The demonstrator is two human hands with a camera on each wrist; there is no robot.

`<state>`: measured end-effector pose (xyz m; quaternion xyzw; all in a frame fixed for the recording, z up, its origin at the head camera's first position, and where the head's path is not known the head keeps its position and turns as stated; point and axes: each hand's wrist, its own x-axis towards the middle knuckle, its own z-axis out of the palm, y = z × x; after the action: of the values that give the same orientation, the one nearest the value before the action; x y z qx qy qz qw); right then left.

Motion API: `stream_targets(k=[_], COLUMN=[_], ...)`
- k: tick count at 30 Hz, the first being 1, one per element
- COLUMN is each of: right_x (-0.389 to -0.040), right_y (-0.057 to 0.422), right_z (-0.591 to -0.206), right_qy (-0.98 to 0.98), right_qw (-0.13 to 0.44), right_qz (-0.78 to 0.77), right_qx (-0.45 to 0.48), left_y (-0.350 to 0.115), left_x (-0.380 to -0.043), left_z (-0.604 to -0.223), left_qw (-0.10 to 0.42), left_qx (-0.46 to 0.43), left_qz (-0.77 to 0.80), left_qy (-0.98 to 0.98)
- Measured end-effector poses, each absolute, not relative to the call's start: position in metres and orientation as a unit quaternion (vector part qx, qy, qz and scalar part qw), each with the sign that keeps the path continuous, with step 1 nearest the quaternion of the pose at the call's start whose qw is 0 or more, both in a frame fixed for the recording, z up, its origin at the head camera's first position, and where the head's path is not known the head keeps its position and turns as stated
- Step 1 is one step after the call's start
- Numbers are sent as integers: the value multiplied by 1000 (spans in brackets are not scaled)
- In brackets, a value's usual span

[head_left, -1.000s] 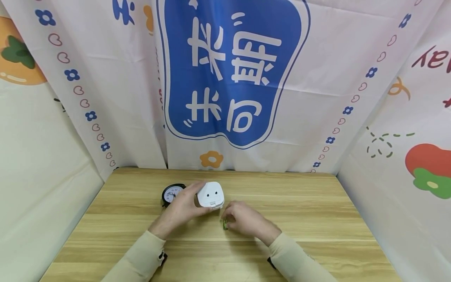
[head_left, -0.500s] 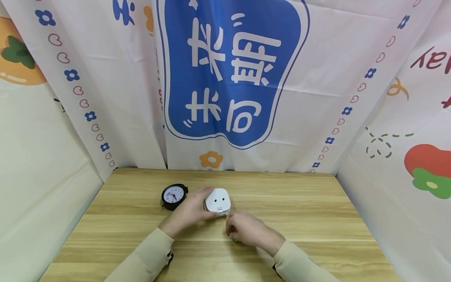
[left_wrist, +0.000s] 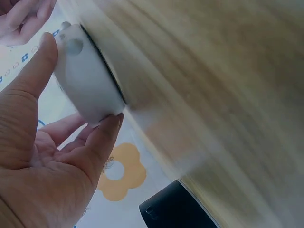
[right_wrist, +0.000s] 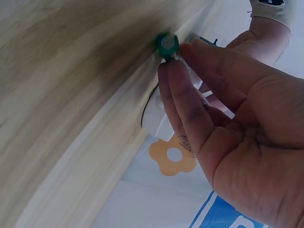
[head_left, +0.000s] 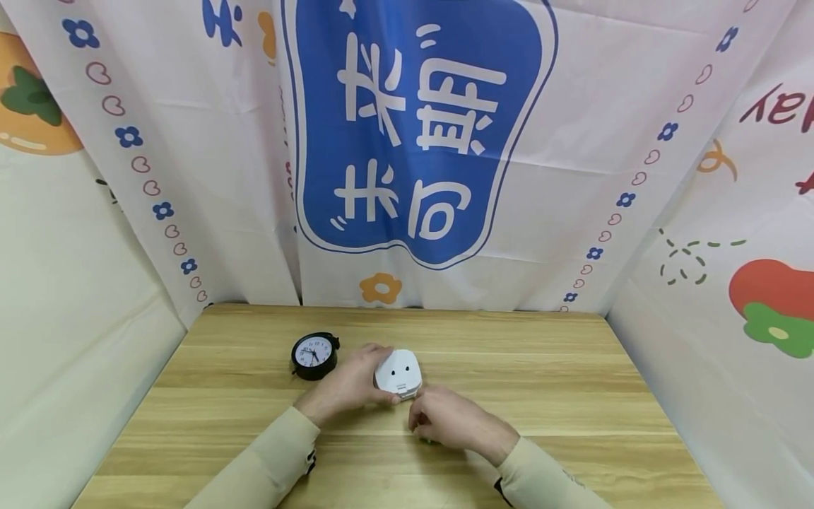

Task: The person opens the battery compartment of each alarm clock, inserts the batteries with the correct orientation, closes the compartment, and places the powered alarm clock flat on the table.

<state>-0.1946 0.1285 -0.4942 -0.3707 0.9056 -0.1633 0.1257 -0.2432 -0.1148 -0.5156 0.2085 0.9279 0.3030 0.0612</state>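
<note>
Hanging printed cloth (head_left: 420,159), wooden table (head_left: 540,382), white box (head_left: 398,372)

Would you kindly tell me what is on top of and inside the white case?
On top of the white case, two dark dots show; the left hand grips its sides. Its inside is covered, so any contents cannot be seen.

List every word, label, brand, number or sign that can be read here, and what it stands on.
"未来可期", sideways: blue panel on the back curtain.
"ay", apparently, red and upside down, rest cut off: right-hand curtain.
Back curtain, blue and red lettering at left: partly hidden or cut off, unreadable.
Black alarm clock: dial numerals, too small to read reliably.
White case: mark below its two dots, too small.
</note>
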Motion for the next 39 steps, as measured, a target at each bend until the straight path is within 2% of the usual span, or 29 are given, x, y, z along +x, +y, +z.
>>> stream_targets(k=[7,18,23,31,39], right_x=[-195,-197,-205,-223,-234], right_y=[129,133,138,138,129], right_z=[-493,-490,-487,-493,-498], right_qy=[903,905,907,916,921], right_qw=[132,130,104,-1,4], right_qz=[-159,-190,-232,-194,-127], right_qx=[-376,-358,-337,-351,-369], left_y=[-121,-122,-122,-123,-123], left_x=[-243,-247,-247,-249,-249], left_z=[-511,-510,-510,-511,-513], left_qw=[92,104,103,107,104], left_qx=[227,247,246,220,216], left_qz=[314,297,298,320,317], left_qy=[917,916,916,915,917])
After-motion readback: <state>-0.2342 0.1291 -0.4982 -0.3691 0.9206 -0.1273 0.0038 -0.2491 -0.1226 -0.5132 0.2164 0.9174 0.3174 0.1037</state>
